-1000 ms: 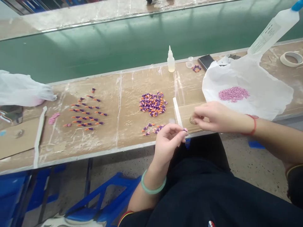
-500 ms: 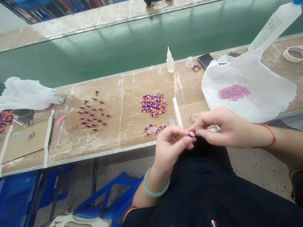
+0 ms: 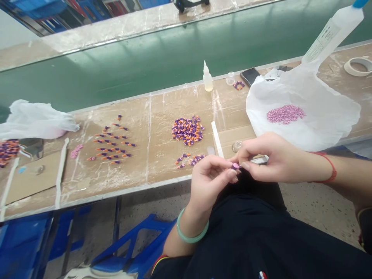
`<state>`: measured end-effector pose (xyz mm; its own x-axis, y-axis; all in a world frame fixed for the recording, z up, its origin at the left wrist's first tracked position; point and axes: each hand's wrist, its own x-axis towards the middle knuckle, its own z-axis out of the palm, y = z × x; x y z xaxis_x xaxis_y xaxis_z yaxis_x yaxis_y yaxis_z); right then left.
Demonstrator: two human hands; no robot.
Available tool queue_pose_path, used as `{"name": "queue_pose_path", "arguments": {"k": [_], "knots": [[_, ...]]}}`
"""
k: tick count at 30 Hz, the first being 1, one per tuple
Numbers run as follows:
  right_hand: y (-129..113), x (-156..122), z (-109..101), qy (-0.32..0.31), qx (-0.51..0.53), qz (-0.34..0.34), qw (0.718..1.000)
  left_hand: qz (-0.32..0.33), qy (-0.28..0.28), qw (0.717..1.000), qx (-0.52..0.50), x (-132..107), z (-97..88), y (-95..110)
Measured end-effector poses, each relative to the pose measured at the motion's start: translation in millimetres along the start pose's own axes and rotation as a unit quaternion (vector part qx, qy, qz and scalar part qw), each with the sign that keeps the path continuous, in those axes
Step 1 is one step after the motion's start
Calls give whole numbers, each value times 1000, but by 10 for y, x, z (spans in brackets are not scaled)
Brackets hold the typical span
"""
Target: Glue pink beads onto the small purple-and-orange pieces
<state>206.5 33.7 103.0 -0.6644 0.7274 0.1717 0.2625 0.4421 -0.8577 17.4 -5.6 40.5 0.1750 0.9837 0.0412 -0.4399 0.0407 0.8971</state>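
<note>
My left hand (image 3: pixel 207 180), with a green bangle at the wrist, pinches a small purple piece with a pink end (image 3: pixel 235 166) between thumb and fingers. Close against it, my right hand (image 3: pixel 261 157) is closed in a pinch at the piece's right side; what its fingertips hold is too small to make out. Just beyond the hands, a few purple-and-orange pieces (image 3: pixel 197 159) lie near the table's front edge. A heap of similar pieces (image 3: pixel 188 130) sits farther back, and more lie in loose rows (image 3: pixel 112 145) to the left.
A white sheet (image 3: pixel 308 133) bears tiny pink bits (image 3: pixel 286 114) on the right. A small dropper bottle (image 3: pixel 207 79), a phone (image 3: pixel 250 76), a large leaning bottle (image 3: pixel 333 37) and a tape roll (image 3: pixel 357 67) stand or lie behind. At left is a plastic bag (image 3: pixel 40 118); a blue stool (image 3: pixel 133 240) stands below.
The view has shifted slightly. Both hands keep their pinch on almost the same spot, and the purple piece appears slightly turned between the fingers.
</note>
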Motion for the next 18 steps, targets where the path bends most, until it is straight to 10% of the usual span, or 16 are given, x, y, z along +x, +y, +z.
{"name": "queue_pose_path", "arguments": {"k": [18], "knots": [[-56, 5, 45, 27, -86, -46, 995, -3, 27, 999, 18, -6, 33, -6]]}}
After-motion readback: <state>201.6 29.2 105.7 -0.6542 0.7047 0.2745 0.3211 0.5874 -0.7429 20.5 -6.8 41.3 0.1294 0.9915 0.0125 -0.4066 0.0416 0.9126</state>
